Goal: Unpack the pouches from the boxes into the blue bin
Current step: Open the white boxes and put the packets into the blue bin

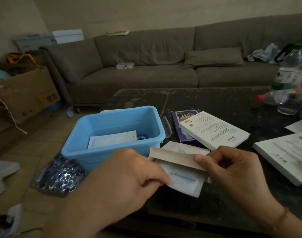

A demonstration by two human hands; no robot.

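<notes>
A blue bin (110,152) stands on the dark table's left corner and holds a white pouch (112,140) and a small blue item. In front of it my right hand (232,170) holds an open white box (176,156) by its lifted flap. My left hand (129,176) pinches a white pouch (184,182) with a teal stripe, which sticks partly out of that box. Behind lie a white box (213,130) printed with text, resting on a purple box (181,117).
More white boxes (284,155) lie at the right table edge. Plastic bottles (280,98) crowd the far right. A shiny blue bag (59,176) sits left of the bin. Beyond the table are a grey sofa (146,66) and a cardboard carton (24,93).
</notes>
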